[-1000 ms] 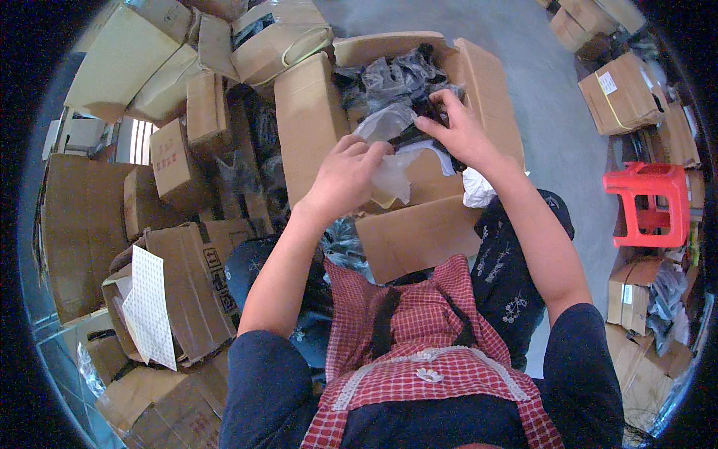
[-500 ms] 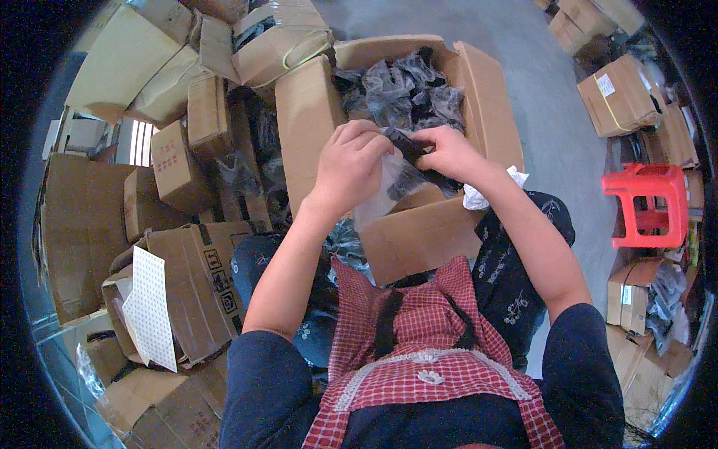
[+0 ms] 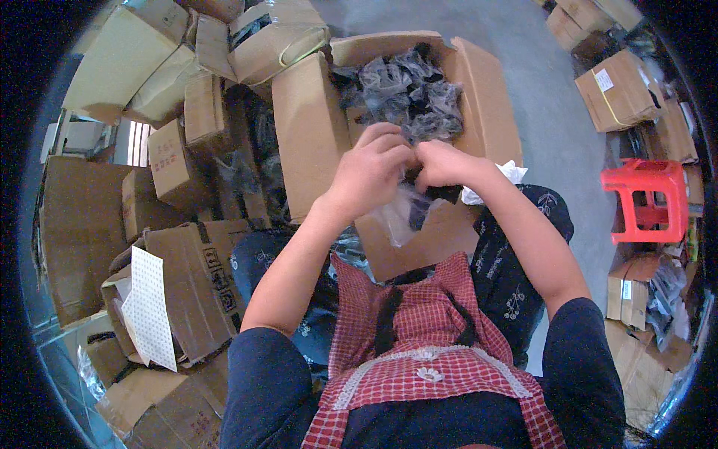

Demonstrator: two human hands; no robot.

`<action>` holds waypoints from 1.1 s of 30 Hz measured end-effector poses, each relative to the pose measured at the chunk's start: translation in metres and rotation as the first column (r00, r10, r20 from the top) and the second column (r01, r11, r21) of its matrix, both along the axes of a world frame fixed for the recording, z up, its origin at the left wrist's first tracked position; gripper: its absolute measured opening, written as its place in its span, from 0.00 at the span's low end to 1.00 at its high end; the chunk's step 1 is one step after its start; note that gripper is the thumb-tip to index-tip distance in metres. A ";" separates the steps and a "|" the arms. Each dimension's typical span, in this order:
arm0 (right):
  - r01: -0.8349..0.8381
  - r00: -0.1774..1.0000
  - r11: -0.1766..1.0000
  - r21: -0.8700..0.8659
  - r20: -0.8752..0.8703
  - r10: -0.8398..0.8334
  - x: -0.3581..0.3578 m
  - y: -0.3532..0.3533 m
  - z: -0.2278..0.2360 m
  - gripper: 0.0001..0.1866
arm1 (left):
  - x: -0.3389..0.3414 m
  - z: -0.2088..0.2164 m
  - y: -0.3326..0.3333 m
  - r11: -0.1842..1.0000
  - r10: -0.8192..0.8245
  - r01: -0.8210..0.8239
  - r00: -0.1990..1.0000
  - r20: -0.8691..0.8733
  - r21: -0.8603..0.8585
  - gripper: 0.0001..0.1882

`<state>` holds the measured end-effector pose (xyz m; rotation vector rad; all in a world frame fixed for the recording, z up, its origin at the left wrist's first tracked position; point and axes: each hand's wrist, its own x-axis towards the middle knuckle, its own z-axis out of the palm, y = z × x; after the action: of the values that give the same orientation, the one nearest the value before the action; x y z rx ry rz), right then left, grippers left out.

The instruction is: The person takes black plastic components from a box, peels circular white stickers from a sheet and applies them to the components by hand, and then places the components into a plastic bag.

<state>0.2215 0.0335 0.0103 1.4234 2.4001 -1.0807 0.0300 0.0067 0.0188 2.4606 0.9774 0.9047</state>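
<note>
The left hand (image 3: 376, 161) and the right hand (image 3: 444, 164) meet with curled fingers, grasping the upper part of a thin, clear plastic bag (image 3: 396, 217), which hangs just below them. Beyond both hands, dark film-wrapped pieces (image 3: 400, 86) lie in an open brown cardboard box (image 3: 490, 105). A light, even pinch seems best, because thin film may tear.

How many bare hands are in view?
2: the bare left hand and the bare right hand, close together at a translucent plastic bag, near the open brown cardboard box. No other hand shows.
</note>
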 end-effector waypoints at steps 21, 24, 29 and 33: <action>0.393 0.632 0.594 -0.702 -0.262 -0.729 -0.012 -0.001 0.018 0.25 | -0.010 0.020 0.000 0.760 0.391 0.019 0.784 0.481 -0.649 0.09; 0.337 0.666 0.684 -0.647 -0.349 -0.659 -0.001 0.002 0.030 0.28 | -0.033 0.026 0.022 0.676 0.567 0.120 0.546 0.617 -0.727 0.09; 0.109 0.925 0.865 0.490 -0.368 0.093 0.009 0.001 -0.001 0.20 | -0.042 0.028 0.027 0.593 0.659 0.261 0.386 0.646 -0.761 0.11; 0.121 0.966 0.630 0.767 -0.238 0.105 0.000 0.000 -0.020 0.11 | -0.040 0.024 0.025 0.534 0.673 0.453 0.285 0.683 -0.714 0.12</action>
<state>0.2214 0.0332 -0.0098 1.5444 3.2866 -0.1500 -0.0104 0.0317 0.0429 0.5794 0.7715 1.2690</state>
